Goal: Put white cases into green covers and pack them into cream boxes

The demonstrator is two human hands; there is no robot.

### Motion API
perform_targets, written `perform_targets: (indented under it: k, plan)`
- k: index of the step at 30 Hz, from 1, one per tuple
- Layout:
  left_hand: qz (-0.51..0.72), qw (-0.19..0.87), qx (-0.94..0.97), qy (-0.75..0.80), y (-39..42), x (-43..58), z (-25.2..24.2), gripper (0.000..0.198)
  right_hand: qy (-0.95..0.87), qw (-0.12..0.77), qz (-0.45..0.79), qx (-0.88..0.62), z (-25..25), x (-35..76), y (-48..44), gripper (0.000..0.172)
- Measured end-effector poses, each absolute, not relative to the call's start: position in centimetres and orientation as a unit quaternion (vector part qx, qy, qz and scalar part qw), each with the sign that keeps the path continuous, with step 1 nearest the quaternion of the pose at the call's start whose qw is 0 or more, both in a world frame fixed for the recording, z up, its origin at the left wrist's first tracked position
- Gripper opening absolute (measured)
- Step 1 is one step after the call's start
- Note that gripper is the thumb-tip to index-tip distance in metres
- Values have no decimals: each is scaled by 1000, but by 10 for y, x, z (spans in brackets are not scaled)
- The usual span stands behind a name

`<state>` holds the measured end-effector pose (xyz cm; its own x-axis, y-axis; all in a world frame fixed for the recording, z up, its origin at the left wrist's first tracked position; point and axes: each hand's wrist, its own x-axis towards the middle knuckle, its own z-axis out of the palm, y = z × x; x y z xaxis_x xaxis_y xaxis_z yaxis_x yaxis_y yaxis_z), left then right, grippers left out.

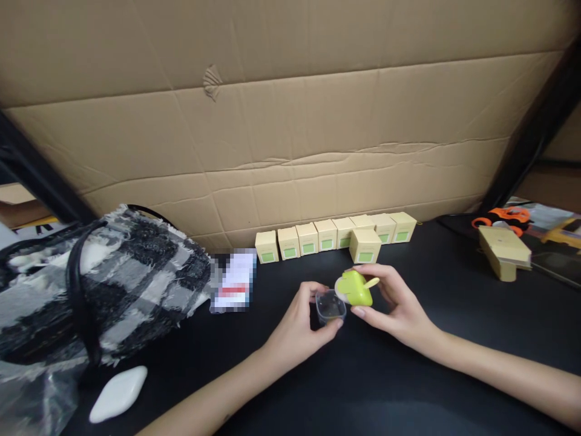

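My left hand (313, 321) grips a small clear plastic cup (330, 306) between thumb and fingers. Just to its right, my right hand (393, 300) holds a bright green lid-like piece (358, 289) with a pale yellow tab sticking out. The green piece is tilted, its paler edge close to the cup's rim; whether the two touch I cannot tell. Behind my hands stands a small yellow box (365, 247) with a green label, in front of a row of similar boxes (307, 240).
A cardboard sheet (290, 121) rises behind the black table. At left lie a checked black-and-white bag (149, 290), a white rounded object (118, 393) and a blurred-out packet (235, 281). At right are an opened yellow carton (503, 248) and orange-handled scissors (508, 217).
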<state>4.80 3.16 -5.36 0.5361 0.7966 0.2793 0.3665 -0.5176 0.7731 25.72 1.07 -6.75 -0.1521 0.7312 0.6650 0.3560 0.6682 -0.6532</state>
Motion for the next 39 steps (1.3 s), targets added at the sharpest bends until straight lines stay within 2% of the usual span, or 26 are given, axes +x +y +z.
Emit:
perform_targets:
  k: [4, 7, 28, 39]
  plan:
    - [314, 409, 781, 353, 29, 50, -59, 57, -773, 500, 182, -344, -60, 257, 12, 50]
    - [300, 438, 770, 354, 29, 51, -59, 63, -787, 485, 189, -333, -60, 253, 11, 47]
    - [295, 437, 774, 350, 28, 50, -57, 55, -803, 437, 205, -350, -64, 245, 12, 32]
    - [282, 437, 771, 368, 27, 50, -57, 60, -826, 393, 214, -343, -61, 245, 7, 30]
